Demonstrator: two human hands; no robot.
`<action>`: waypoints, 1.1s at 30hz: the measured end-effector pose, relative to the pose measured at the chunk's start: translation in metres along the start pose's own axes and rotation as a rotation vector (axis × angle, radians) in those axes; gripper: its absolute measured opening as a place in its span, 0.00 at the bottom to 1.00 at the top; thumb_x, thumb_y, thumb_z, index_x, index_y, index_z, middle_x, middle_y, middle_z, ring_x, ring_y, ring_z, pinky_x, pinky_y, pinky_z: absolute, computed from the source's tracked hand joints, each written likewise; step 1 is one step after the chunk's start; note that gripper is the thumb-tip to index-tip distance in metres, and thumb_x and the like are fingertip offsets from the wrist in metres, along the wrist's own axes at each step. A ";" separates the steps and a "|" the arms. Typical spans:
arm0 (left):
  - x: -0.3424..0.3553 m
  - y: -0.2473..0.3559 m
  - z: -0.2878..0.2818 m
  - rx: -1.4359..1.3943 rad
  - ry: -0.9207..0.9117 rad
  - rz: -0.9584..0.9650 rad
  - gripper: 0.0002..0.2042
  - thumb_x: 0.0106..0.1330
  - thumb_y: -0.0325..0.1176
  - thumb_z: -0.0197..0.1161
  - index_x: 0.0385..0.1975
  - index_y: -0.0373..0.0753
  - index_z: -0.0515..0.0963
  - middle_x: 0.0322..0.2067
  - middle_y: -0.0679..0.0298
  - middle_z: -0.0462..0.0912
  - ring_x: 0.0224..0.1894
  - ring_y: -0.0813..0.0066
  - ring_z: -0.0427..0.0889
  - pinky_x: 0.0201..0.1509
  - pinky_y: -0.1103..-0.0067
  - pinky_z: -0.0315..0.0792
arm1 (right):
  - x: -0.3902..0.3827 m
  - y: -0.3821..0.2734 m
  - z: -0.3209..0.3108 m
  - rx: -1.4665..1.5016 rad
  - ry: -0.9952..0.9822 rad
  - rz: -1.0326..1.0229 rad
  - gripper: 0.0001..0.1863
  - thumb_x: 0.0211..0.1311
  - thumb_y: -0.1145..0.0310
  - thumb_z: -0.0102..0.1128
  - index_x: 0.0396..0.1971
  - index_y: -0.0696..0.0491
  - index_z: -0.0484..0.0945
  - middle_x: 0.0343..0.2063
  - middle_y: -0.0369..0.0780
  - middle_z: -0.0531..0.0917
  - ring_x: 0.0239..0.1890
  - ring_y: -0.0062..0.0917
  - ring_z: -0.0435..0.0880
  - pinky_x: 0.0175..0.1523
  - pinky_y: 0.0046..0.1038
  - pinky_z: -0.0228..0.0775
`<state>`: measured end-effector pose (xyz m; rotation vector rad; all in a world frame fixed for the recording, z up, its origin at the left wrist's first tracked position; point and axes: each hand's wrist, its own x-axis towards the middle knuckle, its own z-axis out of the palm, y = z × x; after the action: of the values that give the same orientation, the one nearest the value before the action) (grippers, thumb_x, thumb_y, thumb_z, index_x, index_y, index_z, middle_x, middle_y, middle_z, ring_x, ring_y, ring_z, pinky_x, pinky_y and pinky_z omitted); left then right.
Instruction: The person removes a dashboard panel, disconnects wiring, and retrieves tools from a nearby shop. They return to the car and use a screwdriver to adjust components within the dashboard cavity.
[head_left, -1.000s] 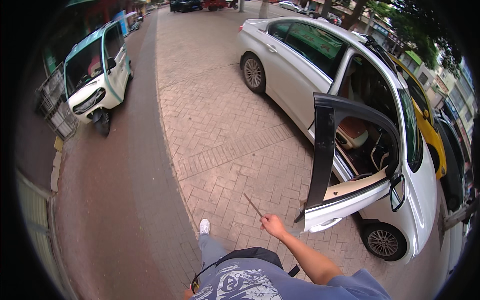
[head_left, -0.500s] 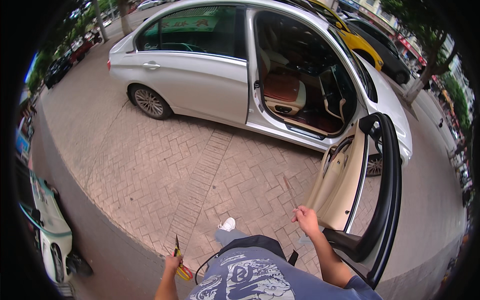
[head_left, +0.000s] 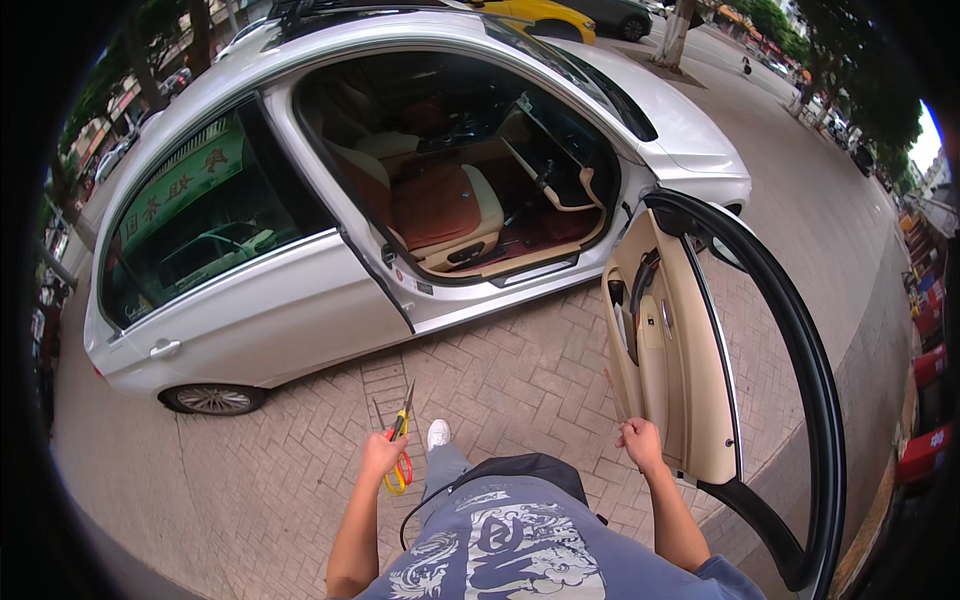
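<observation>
My left hand is closed round needle-nose pliers with red and yellow handles, their dark jaws pointing up and away. A second thin dark rod sticks up beside them from the same hand; its kind is unclear. My right hand is closed, by the inner panel of the open front door. A thin brownish strip extends from it, faint and seen nearly end-on. Ahead stands the white car, with a brown and cream front seat showing through the doorway.
The open door, with its black frame, stands close on my right. Brick paving lies between me and the car. A yellow car and a tree trunk are beyond it. Red objects line the far right.
I have come nearer to the car and its open front door, and my view has turned. My left hand has risen with the pliers; the strip in my right hand now looks shorter.
</observation>
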<state>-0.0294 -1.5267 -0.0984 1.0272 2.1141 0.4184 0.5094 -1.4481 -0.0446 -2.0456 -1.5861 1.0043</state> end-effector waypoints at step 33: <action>0.426 0.714 0.127 1.422 -0.762 0.847 0.21 0.57 0.56 0.68 0.31 0.41 0.88 0.29 0.59 0.88 0.38 0.60 0.88 0.47 0.67 0.79 | 0.343 0.036 0.193 0.567 0.255 0.809 0.12 0.56 0.68 0.55 0.27 0.59 0.85 0.18 0.47 0.85 0.22 0.32 0.87 0.36 0.33 0.81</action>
<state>0.2744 -0.7510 0.0146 2.3270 0.9444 -1.1369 0.4356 -1.1616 -0.3068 -2.2560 -0.2436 1.1885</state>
